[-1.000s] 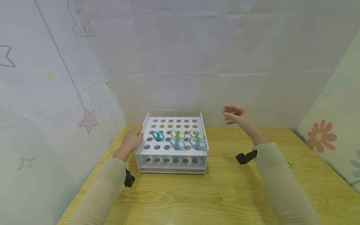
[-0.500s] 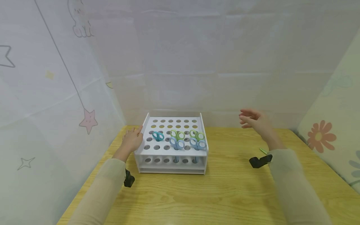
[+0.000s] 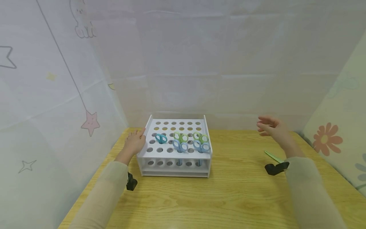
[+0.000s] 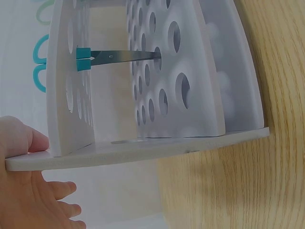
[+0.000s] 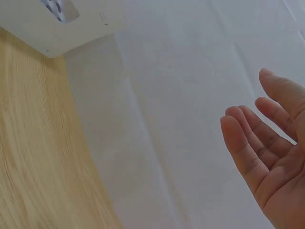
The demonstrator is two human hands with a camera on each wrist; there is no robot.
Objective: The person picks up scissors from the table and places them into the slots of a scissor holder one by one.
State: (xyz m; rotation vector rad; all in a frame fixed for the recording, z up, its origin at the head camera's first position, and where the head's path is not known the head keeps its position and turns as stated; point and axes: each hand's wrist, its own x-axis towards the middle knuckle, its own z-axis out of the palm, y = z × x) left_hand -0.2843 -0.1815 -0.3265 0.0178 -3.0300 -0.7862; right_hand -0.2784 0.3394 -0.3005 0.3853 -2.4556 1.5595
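A white rack (image 3: 175, 174) with rows of round holes stands on the table. My left hand (image 3: 134, 142) holds its left side panel, thumb on the inner face and fingers along the outside. Teal-handled scissors (image 4: 112, 57) hang blade down through the rack's holes. Two light green scissors (image 3: 180, 137) and two pale blue scissors (image 3: 180, 146) also stand in it, handles up. My right hand (image 3: 273, 128) hovers in the air to the right, fingers loosely bent and holding nothing. Beneath that forearm lies a light green pointed piece (image 3: 273, 156), partly hidden by the wrist camera.
The wooden table (image 3: 200, 203) stretches in front of the rack and to its right. White sheeting (image 3: 183, 63) closes off the back, and printed sheets (image 3: 327, 138) stand along both sides. A black camera (image 3: 276, 168) sits at my right wrist.
My right hand has moved right and slightly down, away from the rack. More of the green pointed piece now shows, while its green loop is hidden. My left hand stays put.
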